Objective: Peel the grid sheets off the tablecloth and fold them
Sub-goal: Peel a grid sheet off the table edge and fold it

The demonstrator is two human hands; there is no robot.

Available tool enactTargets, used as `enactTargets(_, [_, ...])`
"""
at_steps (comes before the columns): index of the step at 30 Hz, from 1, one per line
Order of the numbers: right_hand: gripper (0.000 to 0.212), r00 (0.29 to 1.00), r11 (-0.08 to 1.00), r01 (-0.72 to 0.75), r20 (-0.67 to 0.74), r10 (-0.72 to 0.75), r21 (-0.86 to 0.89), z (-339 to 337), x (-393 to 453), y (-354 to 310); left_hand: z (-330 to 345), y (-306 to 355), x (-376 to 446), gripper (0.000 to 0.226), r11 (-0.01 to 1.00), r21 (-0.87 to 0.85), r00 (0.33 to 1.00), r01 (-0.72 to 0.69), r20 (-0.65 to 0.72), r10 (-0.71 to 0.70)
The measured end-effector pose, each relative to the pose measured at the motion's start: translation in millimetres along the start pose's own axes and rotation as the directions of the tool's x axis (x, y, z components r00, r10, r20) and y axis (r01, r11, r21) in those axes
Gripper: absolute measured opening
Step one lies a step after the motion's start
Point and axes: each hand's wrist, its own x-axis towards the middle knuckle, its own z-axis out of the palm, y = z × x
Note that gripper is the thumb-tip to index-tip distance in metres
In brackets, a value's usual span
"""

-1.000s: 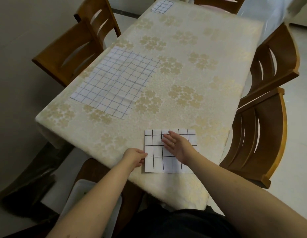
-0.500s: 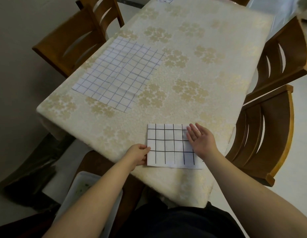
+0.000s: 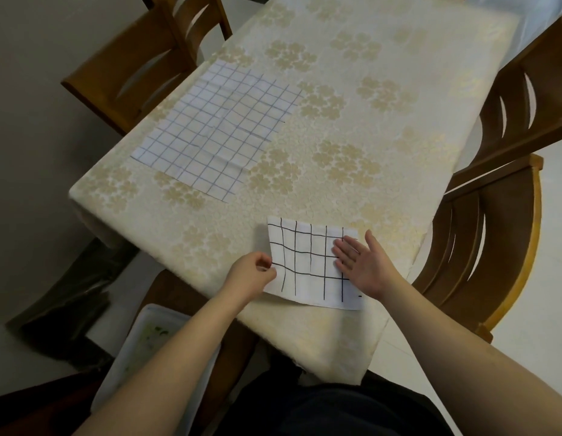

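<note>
A small white sheet with a bold black grid (image 3: 304,262) lies near the front edge of the cream floral tablecloth (image 3: 352,127). My left hand (image 3: 252,273) pinches the sheet's left edge, which is lifted slightly and bowed. My right hand (image 3: 366,262) lies flat and open on the sheet's right side, pressing it down. A larger sheet with a fine blue-grey grid (image 3: 216,130) lies flat on the cloth at the left, creased from earlier folds.
Wooden chairs stand at the left (image 3: 138,64) and at the right (image 3: 500,234) of the table. A white plastic tray (image 3: 147,350) sits low at the front left, beside a dark bag (image 3: 68,297) on the floor.
My right hand slid from the middle of the small sheet to its right side. The left edge of the sheet has risen in my left hand's pinch. The view has dipped towards the near edge.
</note>
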Motion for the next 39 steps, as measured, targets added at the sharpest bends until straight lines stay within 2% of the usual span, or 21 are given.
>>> enactTargets(6, [0.069, 0.995, 0.995, -0.062, 0.068, 0.067, -0.08, -9.8, 6.6, -11.8, 31.8, 45.9, -21.9, 0.012, 0.974, 0.071, 0.975, -0.217, 0.054, 0.214])
enactTargets(8, [0.069, 0.992, 0.989, -0.073, 0.09, 0.085, -0.131, -11.6, 9.1, -18.2, 47.8, 59.6, -23.2, 0.008, 0.968, 0.078, 0.97, -0.239, 0.061, 0.234])
enactTargets(12, [0.065, 0.981, 0.953, -0.079, 0.145, 0.126, -0.293, -8.1, 11.3, -29.0, 69.9, 81.1, -24.8, 0.004, 0.989, 0.053, 0.991, -0.136, 0.005, 0.136])
enactTargets(16, [0.062, 0.951, 0.899, -0.128, 0.205, 0.231, -0.418, 6.3, 11.5, -23.0, 73.4, 83.3, -24.3, 0.006, 0.998, -0.004, 0.997, -0.066, -0.046, 0.066])
enactTargets(19, [0.053, 0.963, 0.836, -0.099, 0.159, 0.217, -0.539, 19.4, 15.1, -13.3, 62.8, 69.0, -18.9, 0.004, 0.995, -0.096, 0.983, 0.032, -0.178, -0.049])
enactTargets(20, [0.047, 0.981, 0.778, -0.025, 0.133, 0.139, -0.628, 23.2, 16.3, -12.6, 57.9, 60.2, -15.0, 0.006, 0.977, -0.194, 0.968, 0.086, -0.216, -0.129])
enactTargets(21, [0.04, 0.991, 0.656, 0.082, 0.131, 0.025, -0.751, 25.6, 19.5, -14.2, 53.5, 50.8, -10.9, 0.016, 0.927, -0.343, 0.947, 0.15, -0.218, -0.234])
enactTargets(23, [0.032, 0.955, 0.248, 0.271, 0.227, -0.192, -0.93, 26.5, 31.9, -23.3, 47.4, 29.3, -4.6, 0.032, 0.735, -0.619, 0.894, 0.278, -0.112, -0.433])
enactTargets(25, [0.033, 0.907, -0.104, 0.329, 0.345, -0.24, -0.938, 29.2, 48.1, -37.3, 46.6, 9.5, -2.8, 0.039, 0.551, -0.764, 0.862, 0.336, 0.012, -0.507])
enactTargets(27, [0.036, 0.897, -0.361, 0.297, 0.388, -0.212, -0.884, 35.1, 66.2, -49.3, 51.2, -8.1, -3.7, 0.045, 0.41, -0.851, 0.845, 0.328, 0.071, -0.529])
enactTargets(28, [0.038, 0.904, -0.439, 0.277, 0.387, -0.183, -0.855, 40.1, 73.3, -53.9, 53.9, -13.0, -6.6, 0.045, 0.349, -0.887, 0.842, 0.302, 0.077, -0.534])
enactTargets(31, [0.039, 0.919, -0.558, 0.285, 0.388, -0.072, -0.779, 57.9, 85.5, -58.5, 64.7, -23.5, -18.8, 0.046, 0.154, -0.968, 0.865, 0.197, 0.098, -0.492])
enactTargets(33, [0.04, 0.914, -0.608, 0.31, 0.406, -0.022, -0.731, 68.5, 89.0, -54.0, 75.1, -28.8, -28.1, 0.041, 0.088, -0.985, 0.884, 0.15, 0.094, -0.458])
enactTargets(35, [0.041, 0.916, -0.625, 0.316, 0.401, 0.004, -0.714, 76.3, 90.3, -46.1, 87.5, -31.8, -35.0, 0.033, 0.147, -0.981, 0.897, 0.125, 0.048, -0.44])
enactTargets(37, [0.035, 0.919, -0.651, 0.31, 0.395, 0.018, -0.692, 80.8, 91.4, -39.0, 95.6, -31.5, -38.8, 0.027, 0.379, -0.91, 0.903, 0.166, -0.015, -0.43])
enactTargets(39, [0.024, 0.919, -0.651, 0.31, 0.393, 0.02, -0.693, 83.7, 90.7, -38.1, 97.9, -28.1, -38.2, 0.021, 0.655, -0.714, 0.899, 0.246, -0.085, -0.43])
